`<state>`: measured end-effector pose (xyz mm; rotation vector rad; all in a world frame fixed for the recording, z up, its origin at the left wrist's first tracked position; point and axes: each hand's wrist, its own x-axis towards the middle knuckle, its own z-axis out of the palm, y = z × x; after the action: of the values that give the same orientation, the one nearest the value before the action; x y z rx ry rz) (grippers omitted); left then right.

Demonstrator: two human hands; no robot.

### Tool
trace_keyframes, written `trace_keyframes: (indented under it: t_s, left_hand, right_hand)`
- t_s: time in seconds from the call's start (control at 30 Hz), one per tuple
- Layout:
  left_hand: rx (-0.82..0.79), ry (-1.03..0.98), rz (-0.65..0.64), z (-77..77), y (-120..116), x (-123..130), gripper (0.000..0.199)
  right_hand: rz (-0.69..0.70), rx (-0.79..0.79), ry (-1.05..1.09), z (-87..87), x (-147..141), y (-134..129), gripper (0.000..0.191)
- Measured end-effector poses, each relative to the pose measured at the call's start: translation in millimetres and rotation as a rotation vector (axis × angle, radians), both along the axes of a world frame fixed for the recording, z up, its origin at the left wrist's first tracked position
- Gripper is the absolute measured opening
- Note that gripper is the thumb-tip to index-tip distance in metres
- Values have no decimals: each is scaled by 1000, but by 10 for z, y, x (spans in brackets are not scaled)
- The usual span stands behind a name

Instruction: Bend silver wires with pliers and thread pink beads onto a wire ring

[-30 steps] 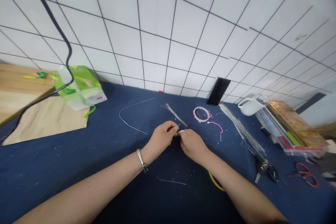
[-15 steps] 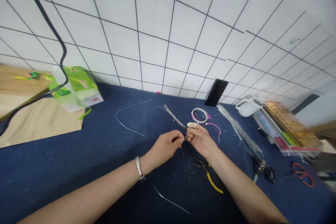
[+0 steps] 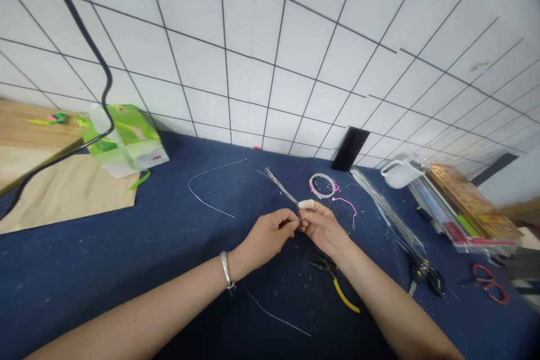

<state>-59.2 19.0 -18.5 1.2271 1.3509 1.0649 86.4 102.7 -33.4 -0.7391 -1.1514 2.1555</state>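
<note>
My left hand [image 3: 270,234] is closed in a pinch, thumb against forefinger, on a thin wire [image 3: 300,219]. Right beside it, my right hand [image 3: 324,230] grips the same wire between bent fingers. One right finger wears a white finger cover [image 3: 306,204]. Just beyond the fingertips lies a bundle of short silvery wires [image 3: 280,184]. Yellow-handled pliers [image 3: 337,287] rest on the dark blue cloth below my right hand. Another thin wire [image 3: 276,318] curves below my left wrist; whether it joins the held piece I cannot tell.
On the cloth are a bent wire [image 3: 192,191], a ring-shaped dish with pink beads [image 3: 323,185], a pink cord [image 3: 348,205], and long wires [image 3: 388,211]. Rightward stand a white mug [image 3: 399,173], stacked books [image 3: 472,202] and red scissors [image 3: 491,283]. A green bag [image 3: 122,138] sits left.
The right thumb and fingers have shifted slightly on the wire. The wire below my left wrist has moved a little to the right and up at its far end. The view has tilted slightly.
</note>
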Motion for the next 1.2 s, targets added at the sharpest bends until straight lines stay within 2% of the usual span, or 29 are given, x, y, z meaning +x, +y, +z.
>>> trace_keyframes:
  t_s: [0.47, 0.83, 0.9, 1.0, 1.1, 1.2]
  left_hand:
    - [-59, -34, -2, -48, 13, 3, 17]
    - [-88, -133, -5, -78, 38, 11, 16]
    - [-90, -130, 20, -89, 48, -14, 17]
    - [-97, -113, 87, -103, 63, -75, 18]
    - [-83, -86, 144, -104, 81, -139, 18]
    - [-69, -70, 172, -107, 98, -172, 17]
  right_hand:
    - [-30, 44, -42, -26, -3, -8, 21]
    - [-18, 30, -86, -89, 16, 25, 18]
    - [-55, 115, -145, -82, 22, 39, 18]
    - [-56, 381, -316, -51, 22, 29, 20]
    - [69, 706, -536, -28, 12, -35, 25]
    - [168, 1011, -717, -35, -5, -118, 21]
